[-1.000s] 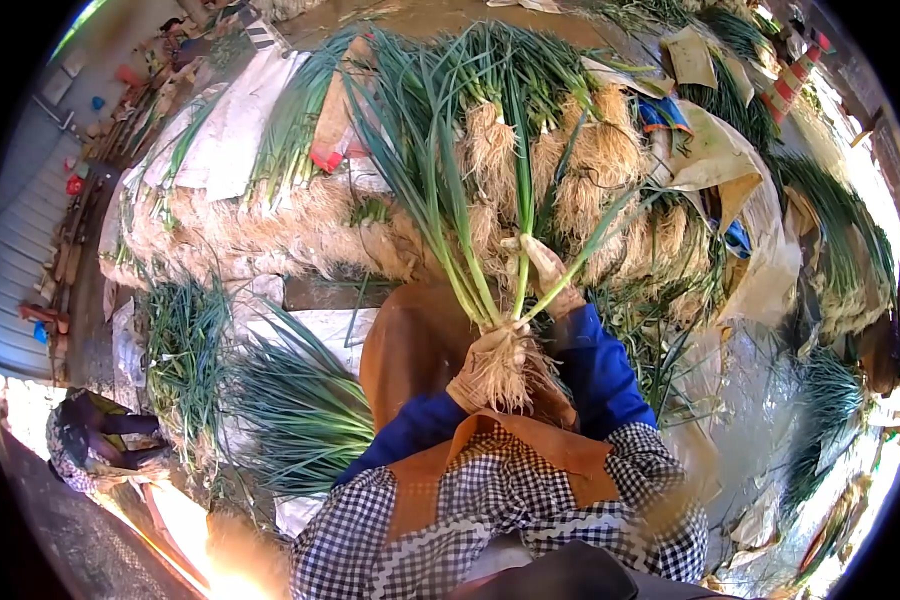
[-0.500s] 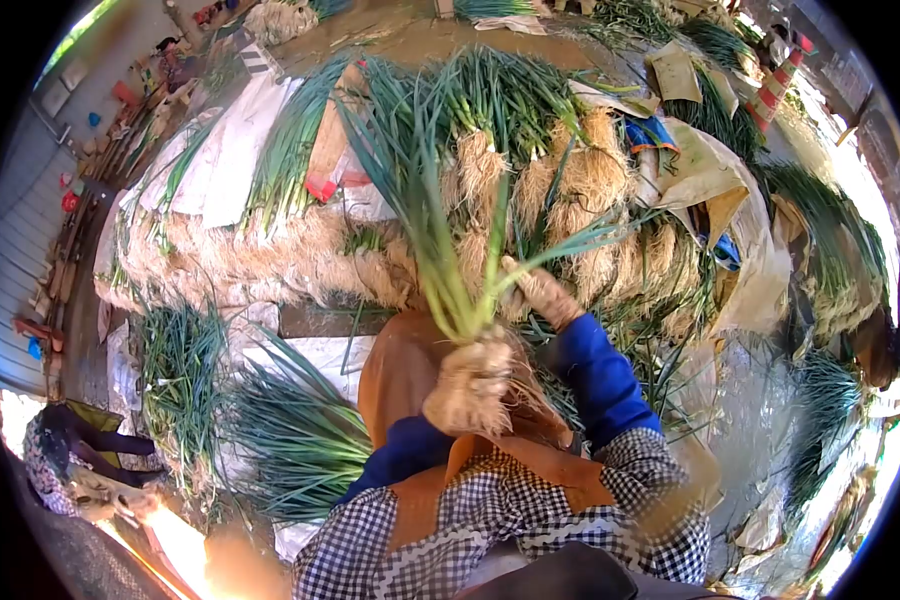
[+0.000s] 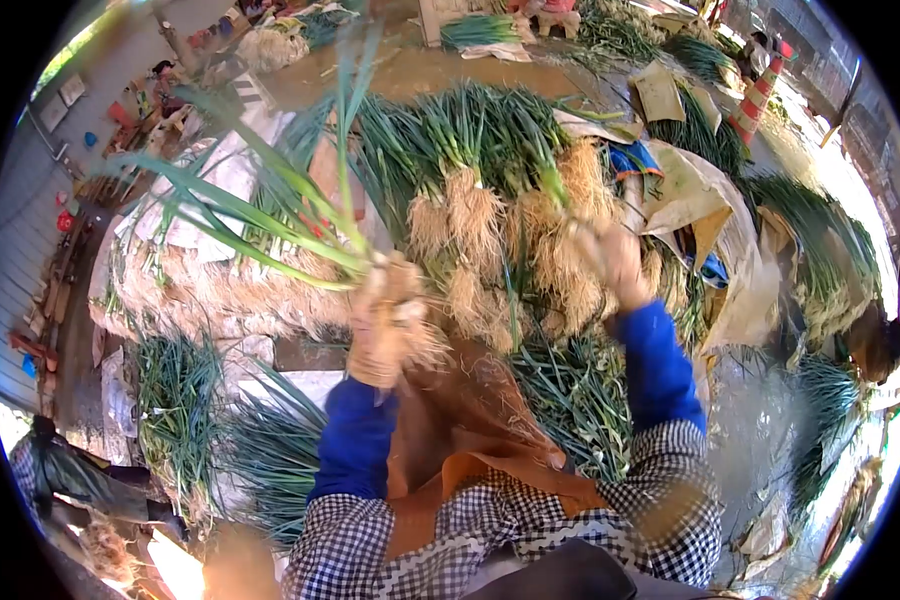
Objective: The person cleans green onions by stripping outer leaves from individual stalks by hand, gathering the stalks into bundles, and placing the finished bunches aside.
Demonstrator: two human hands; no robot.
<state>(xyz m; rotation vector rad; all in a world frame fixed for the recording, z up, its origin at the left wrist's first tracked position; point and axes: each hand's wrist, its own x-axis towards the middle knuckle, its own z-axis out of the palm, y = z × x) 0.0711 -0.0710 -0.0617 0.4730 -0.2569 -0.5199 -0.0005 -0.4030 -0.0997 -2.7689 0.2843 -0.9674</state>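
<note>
Centrally, a bunch of green onions (image 3: pixel 352 245) is held by the left hand (image 3: pixel 375 322), whose fingers are closed around it near the roots; the leaves are fanned up and leftward over the stacked onions (image 3: pixel 475 225). The right hand (image 3: pixel 615 262) is extended to the pale roots at the stack's right; it is blurred, and whether its fingers are spread or pinching cannot be told. Below, a brown apron (image 3: pixel 450 400) is seen between blue sleeves (image 3: pixel 355 440).
</note>
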